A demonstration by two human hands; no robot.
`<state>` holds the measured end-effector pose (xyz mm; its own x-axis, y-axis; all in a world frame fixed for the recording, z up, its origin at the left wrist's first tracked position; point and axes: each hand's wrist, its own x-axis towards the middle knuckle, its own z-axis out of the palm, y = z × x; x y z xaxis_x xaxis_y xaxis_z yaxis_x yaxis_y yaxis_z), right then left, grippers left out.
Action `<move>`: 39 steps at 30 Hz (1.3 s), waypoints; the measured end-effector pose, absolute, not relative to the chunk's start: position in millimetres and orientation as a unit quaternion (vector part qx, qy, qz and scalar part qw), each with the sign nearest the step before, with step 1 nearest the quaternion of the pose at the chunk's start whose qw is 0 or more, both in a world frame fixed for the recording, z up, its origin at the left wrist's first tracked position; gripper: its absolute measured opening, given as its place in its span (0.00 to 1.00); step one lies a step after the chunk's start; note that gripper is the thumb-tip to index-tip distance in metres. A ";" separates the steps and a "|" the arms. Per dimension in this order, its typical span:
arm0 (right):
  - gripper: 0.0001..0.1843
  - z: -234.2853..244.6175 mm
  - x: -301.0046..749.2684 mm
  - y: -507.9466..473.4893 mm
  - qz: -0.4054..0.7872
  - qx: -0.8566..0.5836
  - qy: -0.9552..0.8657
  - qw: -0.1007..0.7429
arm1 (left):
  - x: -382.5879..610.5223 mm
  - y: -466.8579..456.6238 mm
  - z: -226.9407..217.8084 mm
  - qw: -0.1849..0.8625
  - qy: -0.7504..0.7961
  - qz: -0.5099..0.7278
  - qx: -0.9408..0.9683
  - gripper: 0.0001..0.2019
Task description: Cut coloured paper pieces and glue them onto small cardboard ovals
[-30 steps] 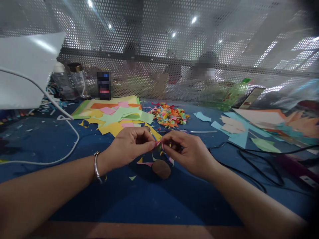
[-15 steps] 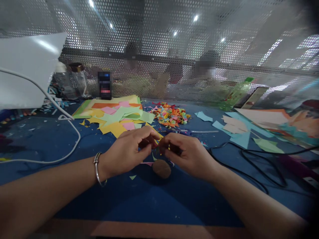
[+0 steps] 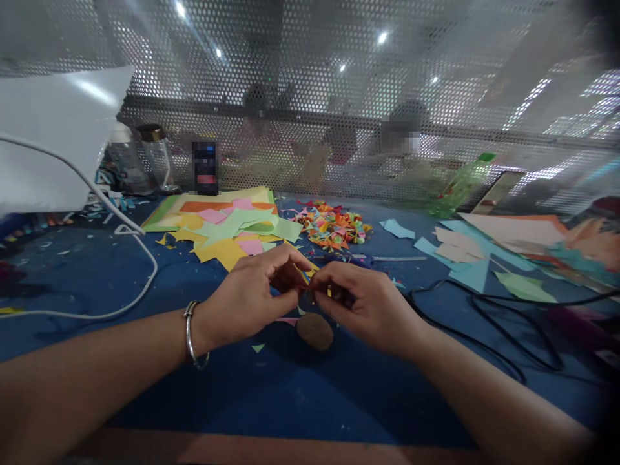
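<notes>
My left hand [image 3: 252, 297] and my right hand [image 3: 358, 300] meet fingertip to fingertip over the blue table [image 3: 290, 387]. Both are pinched on a small folded piece of coloured paper [image 3: 308, 279], mostly hidden between the fingers. A metal bangle [image 3: 190, 332] circles my left wrist. Just below the hands a brown rounded lump [image 3: 314, 330] lies on the table, with small paper scraps [image 3: 285, 320] around it. A heap of small folded colourful paper pieces [image 3: 332, 226] sits beyond the hands.
Yellow, green and pink paper sheets [image 3: 227, 223] lie at the back left, blue and orange sheets [image 3: 504, 245] at the right. A white cable [image 3: 140, 258] loops on the left, black cables [image 3: 484, 316] on the right. Bottles [image 3: 145, 155] stand before a perforated metal screen [image 3: 339, 97].
The hands have closed together around the paper piece; the pink and coloured strip seen stretched between them a second ago is now tucked inside the fingers.
</notes>
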<state>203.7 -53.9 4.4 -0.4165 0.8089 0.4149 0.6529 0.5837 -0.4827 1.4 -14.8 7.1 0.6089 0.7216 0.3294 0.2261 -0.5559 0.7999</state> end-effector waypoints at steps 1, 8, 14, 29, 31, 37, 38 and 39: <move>0.04 4.1 203.4 -53.9 0.125 -0.439 -0.833 0.314 | 1.4 -15.0 7.3 0.359 0.293 0.337 0.820 0.12; 0.05 5.4 201.8 -53.3 0.125 -0.437 -0.831 0.319 | 3.2 -14.3 8.4 0.389 0.316 0.348 0.793 0.08; 0.05 2.0 201.8 -52.7 0.127 -0.432 -0.836 0.315 | 6.8 -10.5 8.7 0.523 0.338 0.345 0.703 0.11; 0.12 1.2 200.9 -58.1 0.160 -0.414 -0.849 0.287 | 0.0 -1.0 11.0 0.717 0.311 0.217 0.585 0.18; 0.11 -0.8 201.8 -57.7 0.157 -0.401 -0.858 0.280 | -1.1 1.0 10.0 0.723 0.308 0.206 0.583 0.19; 0.08 -1.0 201.9 -57.2 0.173 -0.400 -0.859 0.268 | -0.6 3.3 8.4 0.712 0.324 0.211 0.586 0.21; 0.07 -0.3 201.4 -57.2 0.177 -0.402 -0.858 0.267 | -0.3 3.0 8.4 0.710 0.325 0.213 0.588 0.22; 0.07 0.3 200.9 -57.4 0.181 -0.403 -0.857 0.265 | -0.1 2.6 8.4 0.707 0.325 0.215 0.590 0.23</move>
<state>200.9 -57.4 0.3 -0.5359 0.7860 0.3084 0.5948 0.6106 -0.5228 -0.1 2.6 8.4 0.6957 0.6881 -0.2062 0.0797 0.2113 0.9742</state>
